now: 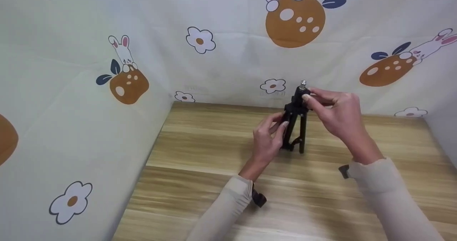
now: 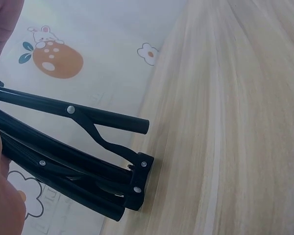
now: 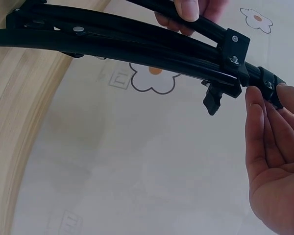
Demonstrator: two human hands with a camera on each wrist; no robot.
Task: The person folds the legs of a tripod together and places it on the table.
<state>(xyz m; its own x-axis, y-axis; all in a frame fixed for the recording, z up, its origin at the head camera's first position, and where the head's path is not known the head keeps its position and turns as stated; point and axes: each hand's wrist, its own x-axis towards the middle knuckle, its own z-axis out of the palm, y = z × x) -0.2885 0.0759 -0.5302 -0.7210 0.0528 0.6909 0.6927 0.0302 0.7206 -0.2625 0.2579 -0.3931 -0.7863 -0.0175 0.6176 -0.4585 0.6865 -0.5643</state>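
1. Tripod upright near back edge of table, which stretches well leftward.
2. Left hand curls round one leg.
3. Right hand pinches top clamp.

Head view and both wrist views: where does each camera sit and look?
Head: on the person's head, looking forward and down at the black three-legged stand and wood-grain tabletop; left hand, right hand and pale fabric sleeves show.
Left wrist: on that wrist, facing the stand's legs; part of the left hand shows at lower left.
Right wrist: on that wrist, facing the stand; right hand and left fingers show.
Shared: head and right wrist both show the stand and both hands.
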